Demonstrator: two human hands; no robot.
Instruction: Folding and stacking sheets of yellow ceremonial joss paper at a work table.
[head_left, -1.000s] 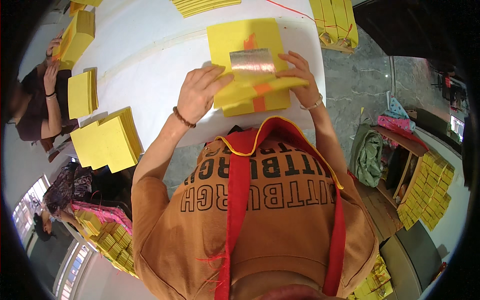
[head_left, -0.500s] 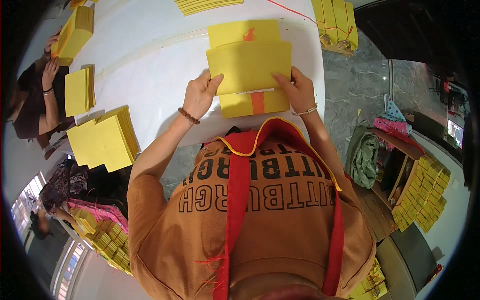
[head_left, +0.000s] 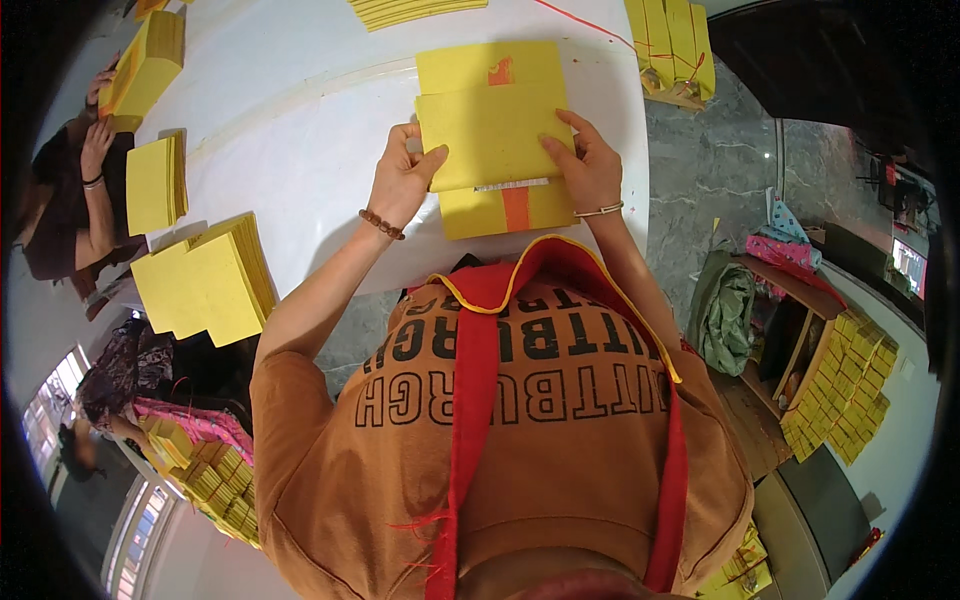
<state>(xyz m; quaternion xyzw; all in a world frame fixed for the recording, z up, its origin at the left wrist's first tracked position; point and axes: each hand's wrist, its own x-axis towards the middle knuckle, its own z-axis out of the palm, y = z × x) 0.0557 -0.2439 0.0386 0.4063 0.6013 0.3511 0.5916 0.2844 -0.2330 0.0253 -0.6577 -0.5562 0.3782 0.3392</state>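
A block of yellow paper sheets (head_left: 492, 130) is held level over the table between my two hands. My left hand (head_left: 404, 180) grips its left edge, thumb on top and fingers bent underneath. On the right edge, my right hand (head_left: 592, 165) has its thumb on top, with the index finger near the upper right side. Beneath it lies more yellow paper: a piece with an orange band (head_left: 514, 210) shows on the near side, and another piece with an orange mark (head_left: 450, 70) on the far side. The held block hides the middle of these.
On the white table (head_left: 300, 150) stand stepped yellow paper stacks (head_left: 205, 280) and a smaller stack (head_left: 152, 185) at left. A co-worker's hands (head_left: 97, 140) hold a yellow stack (head_left: 145, 65). Tied yellow bundles (head_left: 670, 45) sit beyond the right corner; more bundles (head_left: 840, 385) are piled at right.
My right hand has shifted slightly up along the paper's right side, its index finger now more stretched. The held block's right edge sits a little further left. My left hand stays on its edge.
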